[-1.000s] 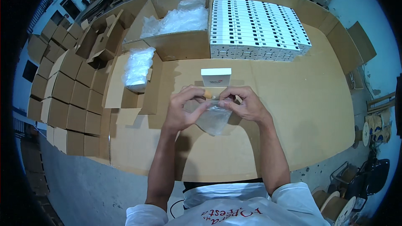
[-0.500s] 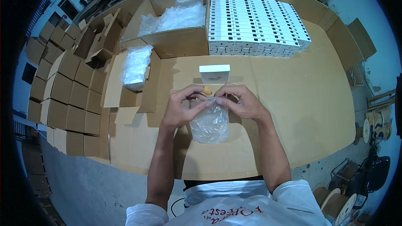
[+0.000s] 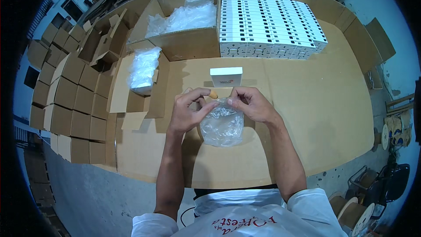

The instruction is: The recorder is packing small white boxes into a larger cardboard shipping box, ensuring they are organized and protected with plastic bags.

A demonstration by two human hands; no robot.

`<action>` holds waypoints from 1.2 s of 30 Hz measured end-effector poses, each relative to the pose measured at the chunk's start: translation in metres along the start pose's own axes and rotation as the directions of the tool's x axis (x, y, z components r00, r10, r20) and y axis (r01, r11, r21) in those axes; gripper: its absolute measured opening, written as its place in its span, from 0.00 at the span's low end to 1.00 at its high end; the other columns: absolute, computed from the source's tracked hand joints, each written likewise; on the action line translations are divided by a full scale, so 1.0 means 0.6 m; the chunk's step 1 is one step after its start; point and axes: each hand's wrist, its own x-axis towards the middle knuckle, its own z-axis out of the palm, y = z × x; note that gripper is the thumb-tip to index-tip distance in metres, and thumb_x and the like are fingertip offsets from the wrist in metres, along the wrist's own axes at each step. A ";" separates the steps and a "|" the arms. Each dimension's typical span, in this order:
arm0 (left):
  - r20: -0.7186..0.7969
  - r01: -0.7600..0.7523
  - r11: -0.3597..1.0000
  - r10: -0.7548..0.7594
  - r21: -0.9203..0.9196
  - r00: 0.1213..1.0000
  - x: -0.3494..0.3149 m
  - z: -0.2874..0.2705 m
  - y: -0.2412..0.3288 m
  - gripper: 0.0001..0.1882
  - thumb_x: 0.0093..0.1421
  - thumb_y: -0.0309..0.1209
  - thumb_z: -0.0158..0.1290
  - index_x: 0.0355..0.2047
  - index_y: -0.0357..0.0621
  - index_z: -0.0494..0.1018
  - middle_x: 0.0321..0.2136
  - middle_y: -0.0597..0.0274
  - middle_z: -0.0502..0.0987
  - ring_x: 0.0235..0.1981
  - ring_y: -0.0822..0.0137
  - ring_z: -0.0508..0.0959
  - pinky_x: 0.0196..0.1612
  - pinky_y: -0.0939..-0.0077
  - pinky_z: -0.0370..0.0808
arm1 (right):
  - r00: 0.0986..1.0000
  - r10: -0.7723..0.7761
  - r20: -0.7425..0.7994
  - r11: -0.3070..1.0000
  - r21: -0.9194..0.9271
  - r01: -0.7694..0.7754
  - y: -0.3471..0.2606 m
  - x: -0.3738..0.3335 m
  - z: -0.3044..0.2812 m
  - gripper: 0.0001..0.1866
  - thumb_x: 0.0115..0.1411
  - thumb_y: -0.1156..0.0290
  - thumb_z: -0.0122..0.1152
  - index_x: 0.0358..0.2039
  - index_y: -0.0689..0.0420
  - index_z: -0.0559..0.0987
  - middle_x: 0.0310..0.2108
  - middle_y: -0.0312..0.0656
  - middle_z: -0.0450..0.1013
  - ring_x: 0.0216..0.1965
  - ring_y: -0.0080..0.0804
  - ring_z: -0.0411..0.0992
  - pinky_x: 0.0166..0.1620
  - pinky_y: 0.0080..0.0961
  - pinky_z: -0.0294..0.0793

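A clear plastic bag (image 3: 222,128) hangs between my two hands above the cardboard-covered table, its upper edge pinched and its body looking flat. My left hand (image 3: 189,110) grips the bag's top left side between thumb and fingers; an orange cover sits on one fingertip. At the top right corner, my right hand (image 3: 253,104) pinches the bag with thumb and index finger. Just beyond my hands stands a small white box (image 3: 226,77) with a small red mark on its front.
Rows of stacked white boxes (image 3: 269,26) fill the far middle. Beside them a large carton (image 3: 188,46) holds clear plastic bags. An open carton (image 3: 160,92) at left holds bubble-wrapped items (image 3: 143,68). Brown boxes (image 3: 79,101) are stacked along the left edge.
The bag's top edge has been spread a little, with my left fingers shifting along it. The bag's lower end has risen slightly. The white box stands where it was.
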 end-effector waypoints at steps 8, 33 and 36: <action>-0.113 -0.171 0.981 0.160 -0.097 0.981 0.011 -0.029 -0.026 0.40 0.36 0.29 0.76 0.52 0.39 0.73 0.44 0.57 0.77 0.44 0.66 0.78 0.46 0.72 0.74 | 0.989 -0.129 -0.070 0.981 0.135 0.137 -0.018 -0.002 0.000 0.06 0.64 0.73 0.61 0.33 0.62 0.77 0.29 0.30 0.69 0.32 0.16 0.63 0.36 0.20 0.65; 0.328 0.392 0.826 -0.269 -0.404 0.906 -0.003 -0.046 -0.032 0.34 0.52 0.23 0.66 0.58 0.37 0.65 0.50 0.59 0.74 0.53 0.68 0.74 0.59 0.69 0.70 | 0.772 -0.538 -0.338 0.715 -0.668 0.206 0.022 0.045 0.004 0.18 0.56 0.79 0.64 0.48 0.57 0.77 0.45 0.43 0.75 0.46 0.33 0.72 0.44 0.31 0.74; 0.308 0.373 0.833 -0.258 -0.410 0.916 -0.004 -0.045 -0.038 0.36 0.51 0.23 0.67 0.59 0.37 0.65 0.50 0.59 0.74 0.52 0.68 0.75 0.57 0.69 0.71 | 0.760 -0.487 -0.430 0.778 -0.610 0.153 0.022 0.044 0.007 0.15 0.56 0.81 0.65 0.44 0.58 0.76 0.39 0.42 0.75 0.40 0.30 0.75 0.37 0.28 0.75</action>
